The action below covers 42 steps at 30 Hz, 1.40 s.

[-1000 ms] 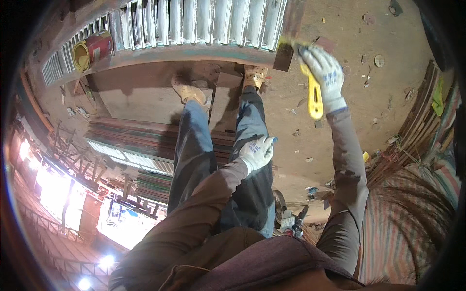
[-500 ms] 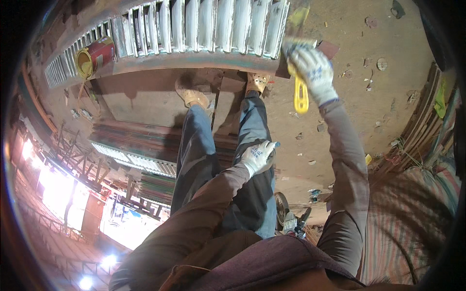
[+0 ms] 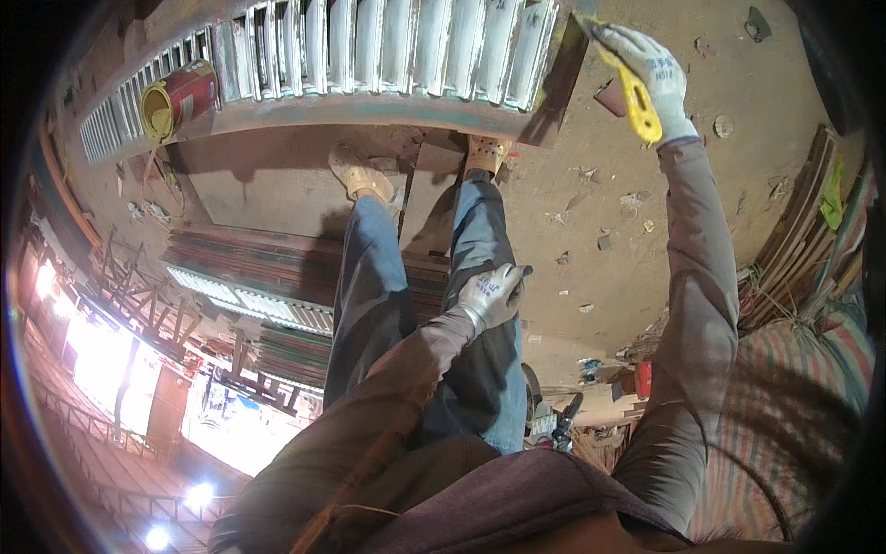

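Observation:
In a white work glove, my right hand (image 3: 651, 69) grips a putty knife (image 3: 636, 102) with a yellow handle. The knife's blade points up and left, by the right end of a long slatted metal panel (image 3: 397, 109). Yellowish filler is smeared at that end of the panel. My left hand (image 3: 491, 294), also gloved, rests closed on my right knee; a dark tip sticks out by the fingers, and anything inside is hidden. A red can (image 3: 185, 96) with yellowish paste lies tilted on the panel's left part.
Scraps litter the brown ground (image 3: 572, 240) on the right. Stacked metal strips (image 3: 249, 263) and another slatted piece (image 3: 249, 300) lie to the left. A striped sheet (image 3: 784, 406) covers something at the lower right. Long strips (image 3: 794, 222) lie at the far right.
My right hand has moved right and up with the putty knife, away from the panel's end, leaving the smeared filler visible. My left hand stays on the knee.

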Each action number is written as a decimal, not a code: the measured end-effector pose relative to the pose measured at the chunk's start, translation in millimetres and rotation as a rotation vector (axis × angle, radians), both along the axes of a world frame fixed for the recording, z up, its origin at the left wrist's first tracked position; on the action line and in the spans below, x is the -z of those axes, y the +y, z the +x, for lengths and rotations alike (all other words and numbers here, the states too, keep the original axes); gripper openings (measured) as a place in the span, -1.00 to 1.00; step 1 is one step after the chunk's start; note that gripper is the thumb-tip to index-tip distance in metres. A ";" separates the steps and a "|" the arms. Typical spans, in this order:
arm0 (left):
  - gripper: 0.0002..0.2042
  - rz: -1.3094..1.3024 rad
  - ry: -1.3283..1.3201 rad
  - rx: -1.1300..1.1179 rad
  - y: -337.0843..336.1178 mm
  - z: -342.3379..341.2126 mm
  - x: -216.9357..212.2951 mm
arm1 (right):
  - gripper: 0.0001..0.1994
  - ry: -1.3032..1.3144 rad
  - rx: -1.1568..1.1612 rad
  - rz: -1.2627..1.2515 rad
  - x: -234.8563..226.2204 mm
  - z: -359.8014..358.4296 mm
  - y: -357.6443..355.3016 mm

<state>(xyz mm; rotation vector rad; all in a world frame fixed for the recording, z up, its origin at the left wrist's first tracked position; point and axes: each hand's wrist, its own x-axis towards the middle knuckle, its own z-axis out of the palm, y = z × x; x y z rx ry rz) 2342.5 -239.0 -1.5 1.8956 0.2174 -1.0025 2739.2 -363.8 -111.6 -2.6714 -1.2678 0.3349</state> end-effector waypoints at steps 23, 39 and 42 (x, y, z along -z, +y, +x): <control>-0.68 0.024 0.063 0.033 10.2 -21.6 -4.3 | -0.57 0.006 0.129 0.116 -25.7 -210.9 -8.9; -0.70 0.021 -0.056 -0.025 13.4 -8.2 -8.1 | -0.57 0.086 0.261 -0.034 -22.0 -196.7 -1.1; -0.72 0.062 -0.115 -0.133 26.2 2.7 -10.9 | -0.62 0.151 -0.001 -0.054 -28.5 -229.3 3.2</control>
